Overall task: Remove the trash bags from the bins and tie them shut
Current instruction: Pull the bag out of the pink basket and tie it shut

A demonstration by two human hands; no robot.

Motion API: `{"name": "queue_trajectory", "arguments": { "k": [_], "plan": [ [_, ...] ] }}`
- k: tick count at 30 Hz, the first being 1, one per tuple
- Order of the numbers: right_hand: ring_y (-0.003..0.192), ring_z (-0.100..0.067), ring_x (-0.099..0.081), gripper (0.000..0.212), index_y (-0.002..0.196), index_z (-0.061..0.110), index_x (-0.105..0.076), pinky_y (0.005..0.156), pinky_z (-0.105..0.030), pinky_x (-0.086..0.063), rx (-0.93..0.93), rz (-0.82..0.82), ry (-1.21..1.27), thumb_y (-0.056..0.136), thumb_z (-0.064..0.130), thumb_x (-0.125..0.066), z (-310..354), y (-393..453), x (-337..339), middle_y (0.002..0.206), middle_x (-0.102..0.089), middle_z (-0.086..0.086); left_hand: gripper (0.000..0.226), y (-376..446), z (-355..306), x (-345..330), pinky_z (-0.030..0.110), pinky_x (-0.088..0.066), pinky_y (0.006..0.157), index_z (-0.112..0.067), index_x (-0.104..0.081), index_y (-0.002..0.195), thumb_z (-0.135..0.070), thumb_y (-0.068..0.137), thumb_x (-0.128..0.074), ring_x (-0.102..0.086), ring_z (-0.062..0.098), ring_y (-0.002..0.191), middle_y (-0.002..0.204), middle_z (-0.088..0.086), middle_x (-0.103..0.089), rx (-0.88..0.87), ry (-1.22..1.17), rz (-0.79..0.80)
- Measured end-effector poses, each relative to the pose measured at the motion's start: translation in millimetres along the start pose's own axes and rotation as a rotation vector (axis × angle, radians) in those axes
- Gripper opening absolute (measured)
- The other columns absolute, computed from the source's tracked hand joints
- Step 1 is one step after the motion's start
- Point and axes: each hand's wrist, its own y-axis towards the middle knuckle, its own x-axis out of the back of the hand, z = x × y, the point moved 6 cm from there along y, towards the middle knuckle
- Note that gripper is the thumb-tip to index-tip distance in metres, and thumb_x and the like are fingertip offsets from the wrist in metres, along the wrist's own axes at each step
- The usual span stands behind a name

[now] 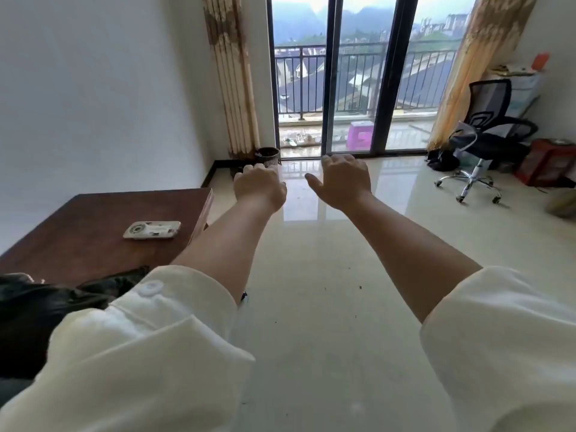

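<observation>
A small dark bin (268,155) with a dark liner stands on the floor in the far left corner, beside the curtain and the glass door. Both my arms stretch forward over the tiled floor, in rolled-up white sleeves. My left hand (260,186) hovers in front of the bin in the picture, palm down, fingers loosely curled, holding nothing. My right hand (344,179) is level with it to the right, fingers apart and thumb out, also holding nothing. A black plastic bag (46,302) lies at the near end of the table on my left.
A dark wooden table (93,226) with a white device (152,229) on it stands at left. A black office chair (486,141) and a red stool (548,162) are at right. Sliding glass doors (352,73) lead to a balcony with a purple stool (361,135).
</observation>
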Motion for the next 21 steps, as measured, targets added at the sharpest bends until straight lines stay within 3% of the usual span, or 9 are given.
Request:
{"name": "queue_trajectory", "arguments": {
  "k": [6, 11, 21],
  "plan": [
    [0.122, -0.032, -0.046, 0.051, 0.124, 0.003, -0.048, 0.098, -0.040, -0.037, -0.016, 0.226, 0.004, 0.094, 0.043, -0.037, 0, 58, -115, 0.128, -0.054, -0.017, 0.044, 68, 26, -99, 0.036, -0.034, 0.101, -0.009, -0.046, 0.130, -0.034, 0.097, -0.033, -0.040, 0.029, 0.128, 0.136, 0.014, -0.049, 0.028, 0.037, 0.216],
    [0.122, -0.031, -0.045, 0.049, 0.125, 0.005, -0.045, 0.095, -0.039, -0.038, 0.014, 0.371, 0.006, 0.094, 0.041, -0.038, 17, 152, -196, 0.129, -0.053, -0.014, 0.046, 170, 60, -156, 0.039, -0.034, 0.102, -0.010, -0.044, 0.131, -0.038, 0.097, -0.033, -0.040, 0.029, 0.128, 0.136, 0.014, -0.048, 0.014, 0.027, 0.300],
    [0.124, -0.029, -0.044, 0.046, 0.126, 0.007, -0.046, 0.097, -0.037, -0.037, -0.035, 0.376, 0.031, 0.095, 0.039, -0.035, 7, 365, -285, 0.130, -0.053, -0.012, 0.048, 393, 86, -221, 0.039, -0.032, 0.103, -0.012, -0.046, 0.130, -0.042, 0.096, -0.032, -0.042, 0.027, 0.126, 0.135, 0.010, -0.049, -0.034, 0.044, 0.364]
  ]
}}
